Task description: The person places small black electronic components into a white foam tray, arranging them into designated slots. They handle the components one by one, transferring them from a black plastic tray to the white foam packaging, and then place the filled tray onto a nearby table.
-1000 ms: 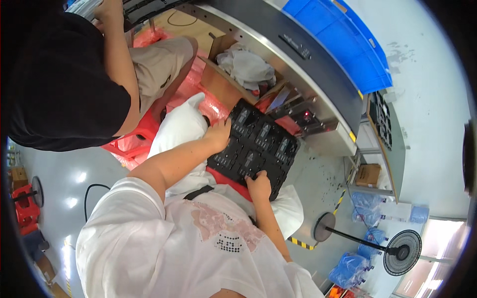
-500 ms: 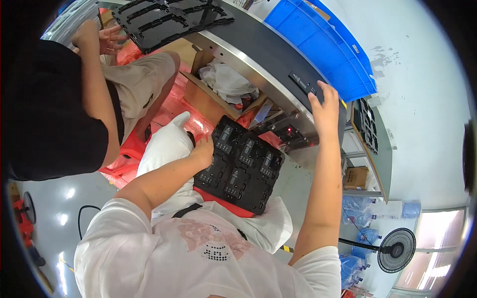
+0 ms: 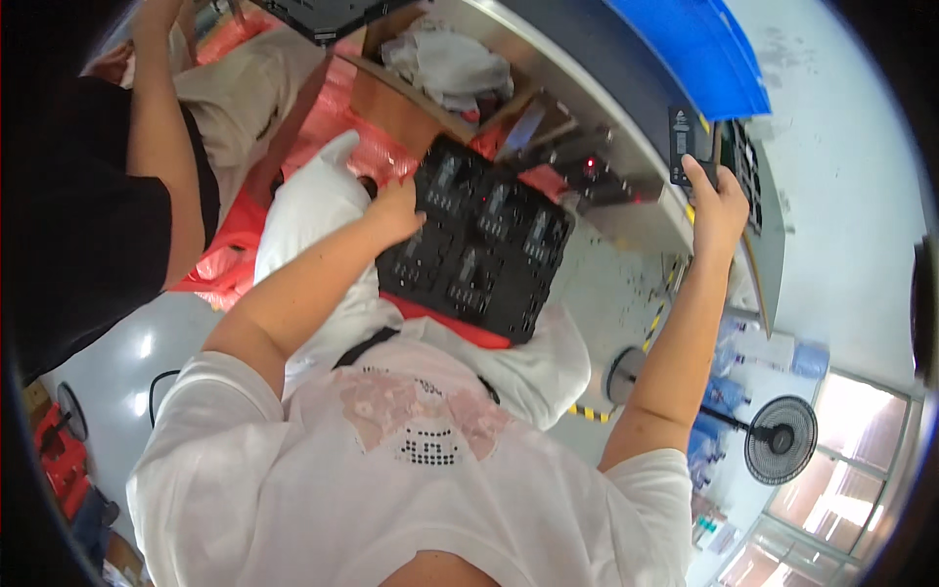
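Head view, left hand (image 3: 396, 210) gripping black tray (image 3: 476, 249) edge, long axis seemingly upper-left to lower-right, right hand (image 3: 717, 201) clasping black remote (image 3: 683, 147).

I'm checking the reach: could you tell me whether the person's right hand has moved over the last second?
Yes: the right hand left the black tray and rose to the grey bench edge.

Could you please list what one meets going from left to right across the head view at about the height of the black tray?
Co-worker's black sleeve → left hand on the tray's edge → black tray → right hand holding a small black part → standing fan, lower down.
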The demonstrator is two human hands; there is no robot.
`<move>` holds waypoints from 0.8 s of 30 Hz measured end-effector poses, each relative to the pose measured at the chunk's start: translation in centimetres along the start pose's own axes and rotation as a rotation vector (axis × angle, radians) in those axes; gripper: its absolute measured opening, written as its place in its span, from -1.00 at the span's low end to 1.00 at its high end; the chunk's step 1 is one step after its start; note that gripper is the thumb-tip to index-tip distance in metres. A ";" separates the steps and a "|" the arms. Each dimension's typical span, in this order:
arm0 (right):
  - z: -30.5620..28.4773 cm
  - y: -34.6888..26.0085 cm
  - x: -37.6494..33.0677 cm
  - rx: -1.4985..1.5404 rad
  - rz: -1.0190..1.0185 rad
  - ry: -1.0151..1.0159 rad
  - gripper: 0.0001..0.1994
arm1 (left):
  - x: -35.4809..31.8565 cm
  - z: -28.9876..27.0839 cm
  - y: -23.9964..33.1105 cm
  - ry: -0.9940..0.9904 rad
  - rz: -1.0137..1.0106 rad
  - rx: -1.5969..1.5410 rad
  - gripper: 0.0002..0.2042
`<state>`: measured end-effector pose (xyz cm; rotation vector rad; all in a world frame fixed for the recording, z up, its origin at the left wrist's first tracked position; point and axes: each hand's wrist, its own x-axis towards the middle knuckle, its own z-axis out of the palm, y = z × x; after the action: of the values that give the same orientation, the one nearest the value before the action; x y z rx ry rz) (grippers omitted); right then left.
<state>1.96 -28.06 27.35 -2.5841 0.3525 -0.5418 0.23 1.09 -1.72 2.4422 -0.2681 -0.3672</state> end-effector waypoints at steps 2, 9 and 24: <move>-0.1 0.1 -5.5 0.252 0.052 0.011 -0.68 | 0.4 -1.1 0.7 -0.058 -0.023 -0.060 -0.34; 7.8 9.4 -21.8 0.524 0.688 -0.358 -0.68 | 0.9 -8.7 4.6 0.126 -0.048 -1.136 -0.23; 12.6 11.5 -28.3 -0.366 0.001 -0.340 -0.66 | 5.5 -17.0 4.7 0.227 0.095 -1.594 -0.57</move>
<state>-19.40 -23.37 2.59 -2.9590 0.3617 -0.0283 10.47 5.66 12.96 0.8752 0.0465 -0.1275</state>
